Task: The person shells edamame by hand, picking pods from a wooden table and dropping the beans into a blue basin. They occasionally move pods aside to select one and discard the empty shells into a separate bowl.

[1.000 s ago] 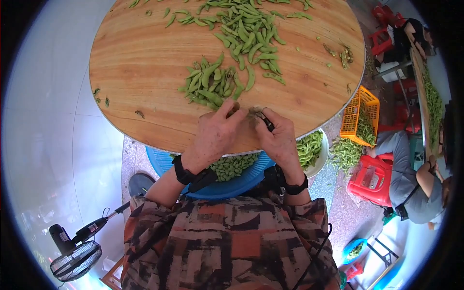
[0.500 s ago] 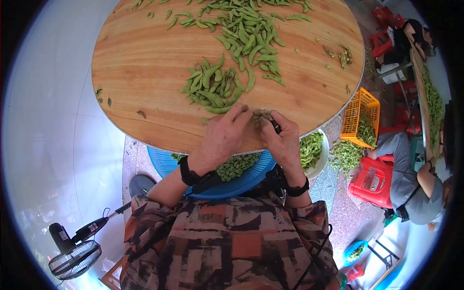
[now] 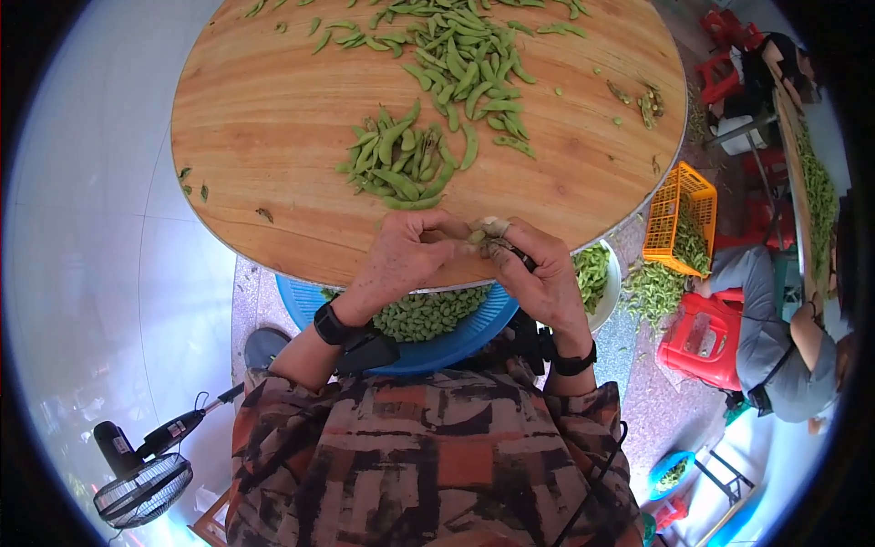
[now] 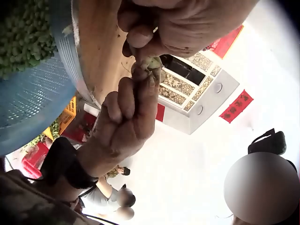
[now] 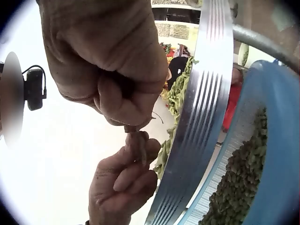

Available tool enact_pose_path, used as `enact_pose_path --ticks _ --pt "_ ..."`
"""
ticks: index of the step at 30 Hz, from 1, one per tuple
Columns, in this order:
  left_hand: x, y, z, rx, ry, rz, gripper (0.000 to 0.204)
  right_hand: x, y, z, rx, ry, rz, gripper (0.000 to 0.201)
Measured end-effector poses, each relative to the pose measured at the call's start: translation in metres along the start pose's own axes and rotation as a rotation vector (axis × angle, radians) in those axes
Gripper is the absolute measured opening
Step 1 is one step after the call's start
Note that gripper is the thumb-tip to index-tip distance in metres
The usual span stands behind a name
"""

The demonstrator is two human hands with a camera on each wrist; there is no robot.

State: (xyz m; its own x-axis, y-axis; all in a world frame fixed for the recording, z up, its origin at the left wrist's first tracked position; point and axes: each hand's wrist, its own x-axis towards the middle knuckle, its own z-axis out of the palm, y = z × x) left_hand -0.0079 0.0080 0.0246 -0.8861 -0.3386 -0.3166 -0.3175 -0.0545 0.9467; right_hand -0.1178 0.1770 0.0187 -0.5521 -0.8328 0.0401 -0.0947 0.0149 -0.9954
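- Both hands meet right at the near edge of the round wooden table (image 3: 273, 118), above the blue basket (image 3: 456, 342) that sits under the rim.
- The left hand (image 3: 401, 255) and the right hand (image 3: 538, 269) pinch one bean pod (image 3: 478, 235) between them; all fingers are curled in tight, fingertips nearly touching.
- The right hand also has a small dark-handled tool (image 3: 519, 255) tucked under its fingers; its blade cannot be made out.
- The pod is small, pale green and dull, mostly covered by the fingertips; from the wrist views it shows only as a short greenish scrap (image 4: 151, 63) between the thumbs.
- A heap of green pods (image 3: 401, 164) lies just beyond the hands, and a larger spread of pods (image 3: 465, 64) farther back; bare wood lies open to the left of both.
- The basket holds shelled beans (image 3: 428, 314); a metal bowl (image 3: 609, 292) of pods stands just right of it.
- An orange crate (image 3: 670, 219) and a red stool (image 3: 702, 337) crowd the floor on the right; a fan (image 3: 141, 488) stands on the left.
- No writing can be read anywhere.
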Motion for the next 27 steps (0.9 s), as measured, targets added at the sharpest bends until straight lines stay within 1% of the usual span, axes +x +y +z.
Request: enact_pose_path --ticks 1,2,5,6,8,9,10,11,13,14,15,16,17,18,19,20,21,22,23,24,25,26,27 --pt "-0.002 0.004 0.000 -0.014 -0.014 -0.048 0.013 0.001 0.000 0.000 -0.018 -0.011 -0.038 0.024" --pt "-0.002 0.006 0.000 -0.028 -0.030 -0.096 0.012 0.002 0.000 -0.001 -0.018 -0.010 -0.037 0.024" --pt "-0.002 0.005 -0.002 -0.112 -0.067 -0.102 0.009 0.002 0.003 -0.003 -0.052 -0.036 0.016 0.025" --pt "-0.002 0.003 -0.003 -0.113 -0.066 -0.103 0.009 0.002 0.004 -0.002 -0.011 -0.033 -0.012 0.023" --pt "0.000 -0.005 -0.006 -0.246 -0.139 -0.138 0.009 0.001 0.004 -0.002 0.030 -0.031 -0.040 0.021" --pt "0.000 -0.008 -0.007 -0.247 -0.139 -0.138 0.009 -0.001 0.004 -0.005 0.292 -0.075 0.145 0.020" --pt "-0.001 -0.011 -0.007 -0.411 -0.229 -0.113 0.012 -0.002 0.004 -0.007 0.553 -0.118 0.330 0.019" --pt "-0.001 -0.014 -0.007 -0.577 -0.318 -0.088 0.014 -0.002 0.003 -0.006 0.553 -0.116 0.332 0.019" --pt "0.000 -0.018 -0.006 -0.584 -0.312 -0.098 0.015 -0.001 0.001 -0.003 0.726 -0.081 0.366 0.018" --pt "0.000 -0.019 -0.005 -0.590 -0.307 -0.108 0.016 -0.001 0.000 -0.002 0.725 -0.081 0.365 0.018" --pt "-0.001 -0.016 0.001 -0.590 -0.307 -0.108 0.016 -0.002 -0.001 0.000 0.608 -0.034 0.332 0.019" --pt "-0.003 -0.012 0.012 -0.504 -0.188 -0.029 0.015 -0.003 -0.002 0.003 0.490 0.012 0.300 0.019" --pt "-0.004 -0.011 0.018 -0.416 -0.067 0.050 0.014 -0.003 0.002 0.008 0.491 0.010 0.300 0.019" --pt "-0.004 -0.012 0.017 -0.417 -0.064 0.051 0.014 -0.003 0.010 0.015 0.253 0.059 0.105 0.020" --pt "-0.003 -0.016 0.015 -0.140 -0.011 0.181 0.014 -0.002 0.013 0.019 0.015 0.107 -0.090 0.020" --pt "-0.002 -0.017 0.013 0.139 0.041 0.308 0.015 -0.002 0.012 0.019 0.015 0.105 -0.090 0.020" --pt "-0.002 -0.017 0.009 0.139 0.041 0.309 0.015 -0.002 0.009 0.018 0.036 0.118 -0.031 0.020" --pt "-0.004 -0.017 0.003 0.175 -0.009 0.244 0.016 -0.001 0.006 0.018 0.056 0.130 0.029 0.019" --pt "-0.005 -0.017 -0.001 0.211 -0.057 0.179 0.018 -0.002 0.003 0.015 0.054 0.129 0.029 0.019" --pt "-0.006 -0.014 -0.004 0.210 -0.055 0.180 0.018 -0.004 0.000 0.009 0.252 0.069 0.191 0.019" --pt "-0.008 -0.010 -0.007 0.010 -0.147 0.043 0.020 -0.005 -0.001 0.005 0.449 0.008 0.354 0.019" --pt "-0.009 -0.007 -0.008 -0.191 -0.237 -0.094 0.022 -0.005 0.004 0.002 0.448 0.007 0.354 0.019" --pt "-0.010 -0.005 -0.007 -0.191 -0.236 -0.092 0.022 -0.003 0.011 0.000 0.538 -0.028 0.342 0.020"
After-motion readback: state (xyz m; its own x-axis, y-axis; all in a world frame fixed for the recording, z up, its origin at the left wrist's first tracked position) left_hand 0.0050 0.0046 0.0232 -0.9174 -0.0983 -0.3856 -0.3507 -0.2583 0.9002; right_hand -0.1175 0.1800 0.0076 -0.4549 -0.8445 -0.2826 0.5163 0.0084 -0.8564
